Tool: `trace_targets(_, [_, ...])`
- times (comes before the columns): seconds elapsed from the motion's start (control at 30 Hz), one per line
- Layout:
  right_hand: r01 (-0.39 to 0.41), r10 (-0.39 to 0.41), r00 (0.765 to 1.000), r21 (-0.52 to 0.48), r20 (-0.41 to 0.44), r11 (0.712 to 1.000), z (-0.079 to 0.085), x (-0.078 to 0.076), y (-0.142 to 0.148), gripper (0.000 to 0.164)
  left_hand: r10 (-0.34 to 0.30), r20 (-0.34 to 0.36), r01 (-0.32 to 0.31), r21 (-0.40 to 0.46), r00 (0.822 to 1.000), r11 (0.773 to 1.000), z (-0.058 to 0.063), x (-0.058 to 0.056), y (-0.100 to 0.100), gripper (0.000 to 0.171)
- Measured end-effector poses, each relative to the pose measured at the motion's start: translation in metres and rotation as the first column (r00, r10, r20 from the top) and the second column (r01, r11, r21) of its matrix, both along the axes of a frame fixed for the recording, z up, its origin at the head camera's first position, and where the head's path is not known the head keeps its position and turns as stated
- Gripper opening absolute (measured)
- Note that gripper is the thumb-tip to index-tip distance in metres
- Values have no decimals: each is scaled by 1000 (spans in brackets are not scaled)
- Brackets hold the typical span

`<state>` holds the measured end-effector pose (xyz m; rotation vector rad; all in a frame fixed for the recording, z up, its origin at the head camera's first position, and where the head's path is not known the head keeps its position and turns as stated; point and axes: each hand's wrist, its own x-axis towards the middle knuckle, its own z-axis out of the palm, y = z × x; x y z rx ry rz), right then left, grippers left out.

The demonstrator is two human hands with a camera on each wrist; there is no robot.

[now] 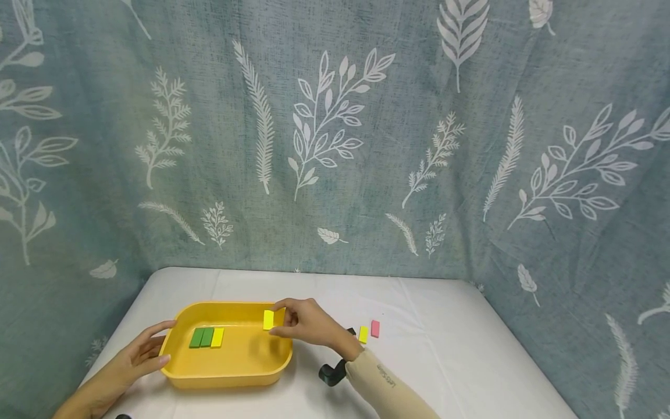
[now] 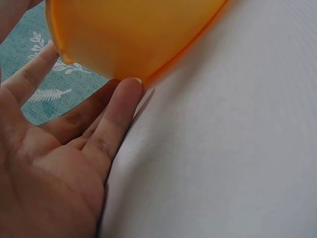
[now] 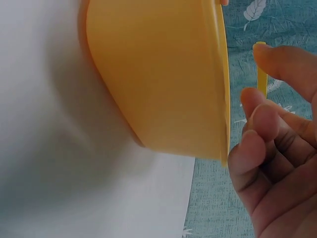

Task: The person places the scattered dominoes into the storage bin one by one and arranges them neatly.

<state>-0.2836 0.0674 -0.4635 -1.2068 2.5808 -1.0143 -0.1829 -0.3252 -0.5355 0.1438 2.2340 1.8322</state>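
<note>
A yellow plastic tub (image 1: pixel 230 381) sits on the left of the table. My left hand (image 1: pixel 133 358) holds its left end, thumb and forefinger at the rim; in the left wrist view other fingers (image 2: pixel 119 114) touch the tub's outer wall. Between thumb and fingertips, my right hand (image 1: pixel 309 323) pinches a small yellow block (image 1: pixel 268 320) upright above the tub's right end. The right wrist view shows that block (image 3: pixel 262 82) edge-on, above the rim. Inside the tub, two green blocks (image 1: pixel 201 337) and a yellow block (image 1: pixel 217 338) lie side by side at the left.
On the white table (image 1: pixel 445 361), right of my right wrist, lie a yellow block (image 1: pixel 363 334) and a pink block (image 1: pixel 375 329). A black wrist device (image 1: pixel 332 373) shows at my right wrist. A patterned blue-green curtain (image 1: pixel 335 221) hangs behind and at both sides.
</note>
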Motion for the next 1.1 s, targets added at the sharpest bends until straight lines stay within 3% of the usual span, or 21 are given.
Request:
trace_targets(0.67, [-4,4,1000,47,6,999,2,2,-29,47,15,4,-15,-21,1000,1000,-4,-1,-1,73])
trace_targets(1.1, [-3,4,1000,88,-11,996,-8,1,-48,44,26,11,-25,-37,1000,999,0,0,2,75])
